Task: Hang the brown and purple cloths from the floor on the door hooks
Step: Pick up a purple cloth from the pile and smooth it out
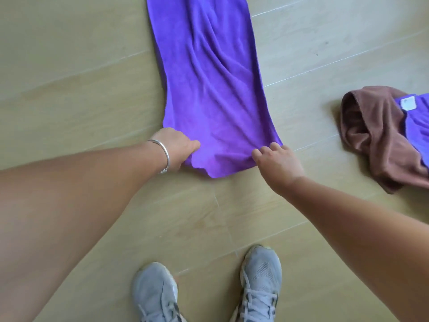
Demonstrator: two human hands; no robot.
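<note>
I see the long purple cloth [209,84] stretched over the wood floor [69,66], my left hand [177,148] pinching its near left corner and my right hand [277,162] curled on its near right corner, while the brown cloth [371,133] lies crumpled well apart at right.

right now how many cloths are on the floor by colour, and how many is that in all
purple: 2, the big purple cloth that the left hand and right hand each have a grip on, and a second purple cloth at the right edge
brown: 1, the brown cloth, bunched and partly under that second purple one
total: 3
</note>
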